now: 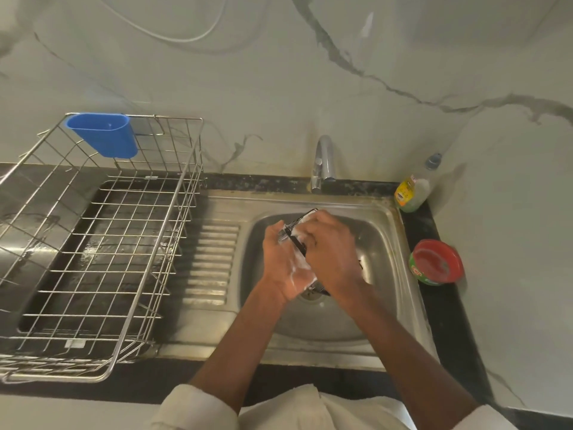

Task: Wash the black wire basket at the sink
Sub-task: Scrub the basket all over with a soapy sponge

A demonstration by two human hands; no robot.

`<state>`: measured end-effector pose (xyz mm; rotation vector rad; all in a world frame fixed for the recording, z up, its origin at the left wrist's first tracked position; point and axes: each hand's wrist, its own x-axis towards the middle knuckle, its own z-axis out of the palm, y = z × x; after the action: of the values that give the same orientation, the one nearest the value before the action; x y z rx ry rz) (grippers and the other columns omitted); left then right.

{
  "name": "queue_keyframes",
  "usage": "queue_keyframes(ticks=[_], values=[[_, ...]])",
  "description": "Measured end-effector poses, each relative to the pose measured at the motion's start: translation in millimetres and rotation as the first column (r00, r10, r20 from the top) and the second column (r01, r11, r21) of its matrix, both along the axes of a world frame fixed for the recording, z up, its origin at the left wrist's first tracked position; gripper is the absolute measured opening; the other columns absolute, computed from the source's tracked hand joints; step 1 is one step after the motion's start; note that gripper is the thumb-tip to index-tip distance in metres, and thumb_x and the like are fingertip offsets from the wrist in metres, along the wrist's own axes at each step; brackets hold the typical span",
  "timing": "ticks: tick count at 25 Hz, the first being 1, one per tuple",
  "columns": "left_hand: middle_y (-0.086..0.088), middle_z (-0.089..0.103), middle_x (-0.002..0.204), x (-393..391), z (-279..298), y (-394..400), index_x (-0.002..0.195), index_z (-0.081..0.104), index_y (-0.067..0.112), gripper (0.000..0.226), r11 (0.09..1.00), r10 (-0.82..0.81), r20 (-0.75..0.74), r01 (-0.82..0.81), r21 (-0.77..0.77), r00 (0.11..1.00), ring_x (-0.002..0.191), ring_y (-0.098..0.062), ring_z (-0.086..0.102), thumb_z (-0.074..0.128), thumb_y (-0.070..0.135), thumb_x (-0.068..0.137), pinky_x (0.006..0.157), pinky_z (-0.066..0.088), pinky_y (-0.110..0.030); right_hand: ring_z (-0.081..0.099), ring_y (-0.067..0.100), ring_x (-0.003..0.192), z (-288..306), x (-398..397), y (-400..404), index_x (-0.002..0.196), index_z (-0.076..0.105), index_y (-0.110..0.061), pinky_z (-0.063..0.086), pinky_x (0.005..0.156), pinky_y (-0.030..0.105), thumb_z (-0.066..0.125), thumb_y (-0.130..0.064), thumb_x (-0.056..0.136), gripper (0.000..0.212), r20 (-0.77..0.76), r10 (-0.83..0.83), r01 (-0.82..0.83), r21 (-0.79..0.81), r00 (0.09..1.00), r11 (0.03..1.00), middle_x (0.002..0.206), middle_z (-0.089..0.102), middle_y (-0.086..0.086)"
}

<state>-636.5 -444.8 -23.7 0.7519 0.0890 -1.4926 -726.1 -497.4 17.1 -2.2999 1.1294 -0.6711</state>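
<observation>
Black wire basket (294, 235) sits between my two hands over the sink bowl (376, 243), mostly covered by them; only a few dark wires show at the top and near the drain (310, 295); left hand (283, 268) cups it from the left side, fingers curled round the frame, palm white with suds; right hand (330, 246) lies over the top from the right, fingers curled down onto the wires with foam under them; I cannot tell whether a sponge is in that grip; hands close together, nearly touching across the basket. Both forearms reach in from the bottom edge, pale sleeves (198, 408) rolled back. Behind the bowl, chrome tap (324, 164) stands at the rim; ribbed drainboard (214, 262) to the left of the bowl. Steel dish rack (102, 243) fills the left counter, blue plastic cutlery holder (104, 135) hooked on its back rail. On the dark counter right of the sink: dish soap bottle (414, 189) in the far corner; round red-and-green tub (435, 262) nearer me. Marble-patterned wall (279, 72) behind, white cable (173, 32) looping across it.
</observation>
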Motion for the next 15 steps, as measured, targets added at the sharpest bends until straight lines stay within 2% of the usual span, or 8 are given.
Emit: queue_keyframes(ticks=[1,3,5,8,10,11,13,15], values=[[-0.008,0.072,0.094,1,2,0,0.095,0.078,0.011,0.057,1.0,-0.009,0.012,0.009,-0.012,1.0,0.088,-0.027,0.072,0.044,0.057,0.099,0.082,0.052,-0.039,0.067,0.015,0.084,1,2,4,0.091,0.081,-0.014,0.052,0.07,0.019,0.062,0.006,0.087,0.029,0.04,0.015,-0.017,0.043,0.999,0.999,0.099,0.071,-0.002],[-0.009,0.075,0.099,1,1,-1,0.099,0.078,0.012,0.058,0.999,-0.04,0.064,0.042,-0.023,0.997,0.094,-0.028,0.073,0.044,0.058,0.099,0.084,0.053,-0.039,0.069,0.009,0.091,10,9,1,0.105,0.081,-0.018,0.05,0.08,0.011,0.067,0.001,0.092,0.027,0.109,-0.111,0.101,0.091,0.988,0.991,0.106,0.075,-0.005],[-0.011,0.075,0.108,2,0,-1,0.106,0.077,0.011,0.057,0.998,-0.042,0.05,0.044,-0.038,0.998,0.101,-0.029,0.072,0.046,0.059,0.099,0.09,0.054,-0.042,0.068,0.003,0.092,15,11,-2,0.11,0.08,-0.02,0.053,0.09,0.019,0.073,-0.008,0.093,0.022,0.146,-0.154,0.128,0.177,0.977,0.976,0.107,0.077,-0.008],[-0.014,0.069,0.109,10,-4,0,0.119,0.069,0.008,0.059,0.998,-0.01,0.025,0.012,-0.068,1.0,0.102,-0.03,0.066,0.056,0.06,0.094,0.092,0.05,-0.043,0.063,0.0,0.081,11,-7,10,0.105,0.082,-0.018,0.048,0.082,0.013,0.076,-0.008,0.091,0.019,0.003,0.017,-0.017,0.172,1.0,0.985,0.101,0.077,-0.005],[-0.016,0.068,0.114,11,-7,-1,0.132,0.06,0.013,0.062,0.998,-0.017,0.038,0.019,-0.065,0.999,0.1,-0.03,0.066,0.058,0.061,0.092,0.089,0.051,-0.04,0.063,0.001,0.079,8,-15,13,0.102,0.083,-0.019,0.042,0.075,0.002,0.078,-0.007,0.088,0.02,-0.041,0.009,-0.003,0.147,0.999,0.989,0.099,0.078,-0.005],[-0.014,0.069,0.114,8,-9,-1,0.13,0.062,0.014,0.059,0.998,-0.021,0.042,0.023,-0.054,0.999,0.099,-0.029,0.068,0.055,0.061,0.094,0.087,0.054,-0.039,0.065,0.0,0.078,11,-12,10,0.1,0.083,-0.02,0.043,0.075,0.001,0.077,-0.007,0.087,0.019,0.006,-0.027,0.026,0.151,1.0,0.988,0.096,0.079,-0.007],[-0.01,0.07,0.111,2,-12,-3,0.118,0.071,0.015,0.053,0.999,-0.02,0.073,0.022,-0.033,0.997,0.102,-0.028,0.07,0.048,0.059,0.098,0.087,0.056,-0.039,0.071,-0.003,0.082,18,7,-2,0.099,0.083,-0.021,0.054,0.082,0.01,0.078,-0.01,0.087,0.017,0.188,-0.083,0.035,0.248,0.979,0.968,0.093,0.08,-0.01],[-0.009,0.071,0.111,-1,-10,-4,0.111,0.076,0.015,0.056,0.999,-0.022,0.079,0.025,-0.035,0.997,0.105,-0.028,0.07,0.045,0.06,0.101,0.09,0.055,-0.042,0.073,-0.004,0.085,23,19,-5,0.101,0.084,-0.021,0.059,0.087,0.02,0.08,-0.012,0.087,0.017,0.266,-0.099,0.008,0.322,0.959,0.947,0.093,0.08,-0.011]])
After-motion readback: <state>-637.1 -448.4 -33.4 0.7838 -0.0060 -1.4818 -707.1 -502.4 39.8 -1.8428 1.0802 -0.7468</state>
